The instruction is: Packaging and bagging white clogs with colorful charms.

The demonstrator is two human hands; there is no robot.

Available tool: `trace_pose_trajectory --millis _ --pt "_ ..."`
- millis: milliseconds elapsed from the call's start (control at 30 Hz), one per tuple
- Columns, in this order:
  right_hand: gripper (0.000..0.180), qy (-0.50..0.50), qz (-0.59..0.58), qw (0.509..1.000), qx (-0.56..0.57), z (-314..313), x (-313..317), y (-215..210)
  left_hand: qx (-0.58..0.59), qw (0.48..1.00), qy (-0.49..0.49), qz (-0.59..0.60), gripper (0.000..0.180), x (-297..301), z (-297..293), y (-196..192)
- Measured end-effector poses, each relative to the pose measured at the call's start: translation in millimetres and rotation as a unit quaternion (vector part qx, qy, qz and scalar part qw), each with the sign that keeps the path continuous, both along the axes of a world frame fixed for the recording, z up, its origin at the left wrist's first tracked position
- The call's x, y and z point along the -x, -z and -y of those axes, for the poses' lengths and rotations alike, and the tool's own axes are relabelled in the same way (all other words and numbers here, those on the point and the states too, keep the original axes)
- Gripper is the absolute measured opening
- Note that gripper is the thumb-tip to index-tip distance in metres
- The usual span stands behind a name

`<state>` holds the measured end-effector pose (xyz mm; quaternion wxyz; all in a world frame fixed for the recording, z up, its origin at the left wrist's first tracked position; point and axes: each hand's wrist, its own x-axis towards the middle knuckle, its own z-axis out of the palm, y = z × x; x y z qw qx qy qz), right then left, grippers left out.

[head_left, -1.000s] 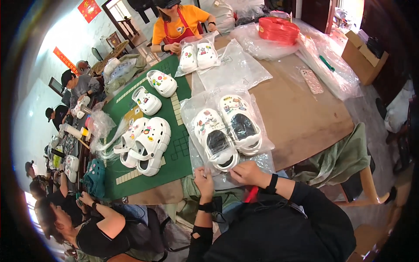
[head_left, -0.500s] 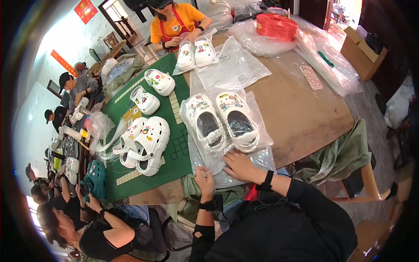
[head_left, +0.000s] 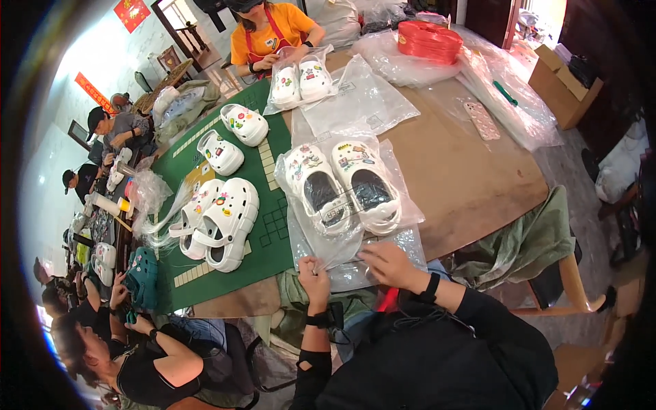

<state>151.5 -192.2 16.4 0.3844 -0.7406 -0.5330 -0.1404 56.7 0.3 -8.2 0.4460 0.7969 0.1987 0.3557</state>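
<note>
Since the earlier frame the right hand [head_left: 393,265] has lifted from lying spread on the near end of the clear bag [head_left: 342,251] and drawn in its fingers, while the left hand [head_left: 315,281] stays at about the same spot. The right hand is now half closed, thumb and fingertips brought together at the bag's near edge; whether they grip the plastic I cannot tell. The left hand is curled nearly closed, with the near left part of the plastic pinched in its fingers. In the bag a pair of white clogs [head_left: 372,191] lies side by side, decorated toes far and heels near, over another clear sheet [head_left: 408,247] on the brown table [head_left: 471,178]. To the left a green mat [head_left: 273,246] bears a larger white pair [head_left: 229,222] and, beyond, two smaller white clogs [head_left: 221,153]. Farther off lies a flat bag [head_left: 365,102], and at the far side a person in an orange top [head_left: 290,20] handles another bagged pair [head_left: 301,83]. On the right are a phone [head_left: 482,121], a red roll [head_left: 429,42], and a cardboard box [head_left: 566,85]. At the left more people work along a second table, near a teal clog [head_left: 142,279].
</note>
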Motion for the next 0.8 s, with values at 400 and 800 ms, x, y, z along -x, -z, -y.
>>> trace_pose_trajectory --millis 400,800 --pt "0.029 0.238 -0.107 0.960 -0.102 17 -16 -5 0.053 0.999 0.007 0.001 0.004 1 -6 20" --pt "0.026 0.312 -0.005 0.947 0.076 13 -35 -1 0.087 0.996 0.014 -0.007 0.005 2 -6 18"
